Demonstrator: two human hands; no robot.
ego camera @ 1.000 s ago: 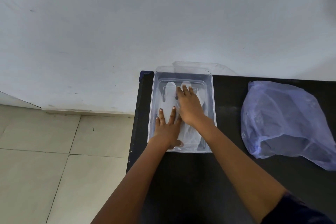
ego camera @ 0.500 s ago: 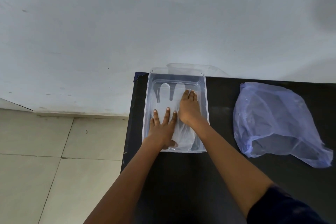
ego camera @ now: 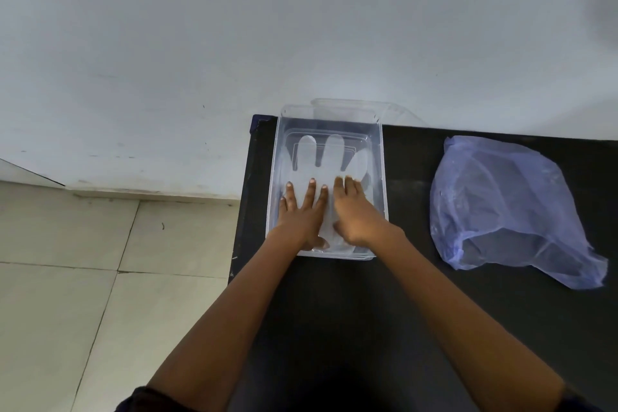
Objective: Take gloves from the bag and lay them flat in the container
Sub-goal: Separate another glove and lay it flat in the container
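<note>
- Translucent glove (ego camera: 322,157): lies inside clear container (ego camera: 379,157), fingers toward wall.
- Left hand (ego camera: 302,211), right hand (ego camera: 354,211): fingers straight, pressing the glove flat.
- Advice: smooth outward evenly, avoiding creases.
- Bag (ego camera: 501,201): well apart, rightward.

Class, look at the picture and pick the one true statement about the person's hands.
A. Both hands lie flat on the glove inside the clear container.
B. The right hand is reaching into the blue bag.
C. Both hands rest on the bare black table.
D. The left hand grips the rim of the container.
A: the left hand and right hand press with straight fingers on the glove lying in the container, while the bag sits apart, untouched.
</note>
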